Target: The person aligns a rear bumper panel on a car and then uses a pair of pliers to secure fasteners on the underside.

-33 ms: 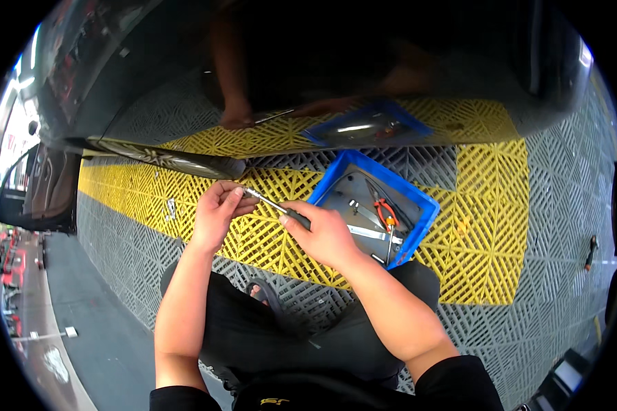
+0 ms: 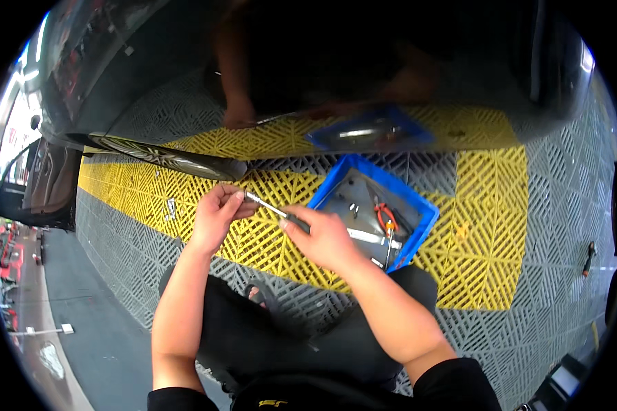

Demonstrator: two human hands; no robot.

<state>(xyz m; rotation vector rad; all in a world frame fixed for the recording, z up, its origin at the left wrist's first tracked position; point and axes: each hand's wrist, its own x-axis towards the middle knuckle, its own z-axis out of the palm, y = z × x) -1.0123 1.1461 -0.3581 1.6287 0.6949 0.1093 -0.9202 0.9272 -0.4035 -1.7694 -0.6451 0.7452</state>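
Observation:
My right hand (image 2: 328, 238) is closed round the dark handle of a driver tool (image 2: 270, 206) with a bright steel shaft. The shaft slants up and left to my left hand (image 2: 214, 216), whose thumb and fingers pinch its thicker silver tip. Whether a small separate part sits at that tip is hidden by the fingers. Just right of my right hand, a blue-rimmed tray (image 2: 426, 230) lies on the floor. In it are red-and-orange pliers (image 2: 385, 215), a long flat silver tool (image 2: 371, 236), a thin rod tool (image 2: 389, 248) and small metal pieces (image 2: 354, 209).
A glossy dark car body (image 2: 363, 61) spans the area ahead, mirroring my arms and the tray. Its wheel (image 2: 178, 159) is at the left. A small metal piece (image 2: 171, 208) lies on the yellow floor grating (image 2: 483, 274). Far right is another hand tool (image 2: 589, 259).
The view has shifted slightly. Both hands keep their hold on the driver tool, almost unmoved.

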